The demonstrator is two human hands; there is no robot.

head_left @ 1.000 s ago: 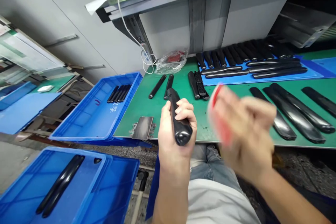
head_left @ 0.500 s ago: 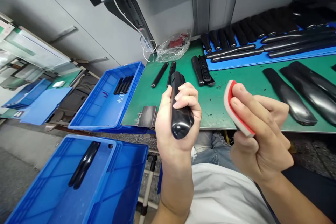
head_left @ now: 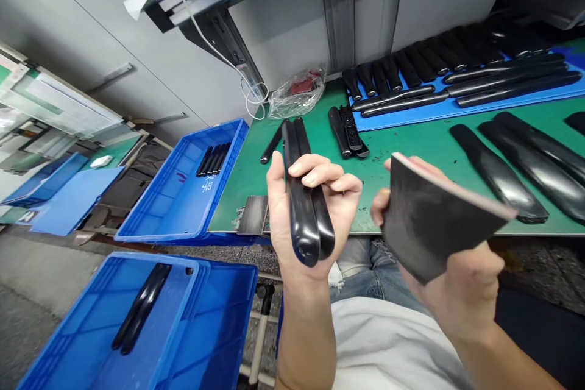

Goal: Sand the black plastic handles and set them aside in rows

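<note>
My left hand [head_left: 340, 210] is closed round a long, glossy black plastic handle [head_left: 304, 225], with its rounded end towards me. A lengthwise groove parts its two rounded sides. To the right, my right hand [head_left: 473, 292] grips a sanding pad [head_left: 429, 213] by its edges. Its dark grey abrasive face is turned towards me, and a pale, reddish backing shows along the top edge. The pad is apart from the handle. On the green table [head_left: 384, 189] behind my left hand lies a thin black bar [head_left: 273, 145].
Black handle shells [head_left: 503, 164] lie at the right, and several more rest on a blue sheet [head_left: 402, 116] behind. Left of the table are a blue crate [head_left: 164, 207] and a lower blue crate [head_left: 95, 304], both holding black pieces. A dark square sheet [head_left: 252, 214] sits at the table edge.
The handle in my left hand has turned, so its grooved, two-sided face now shows. My right hand has rotated the sanding pad from its red and white edge to its dark face.
</note>
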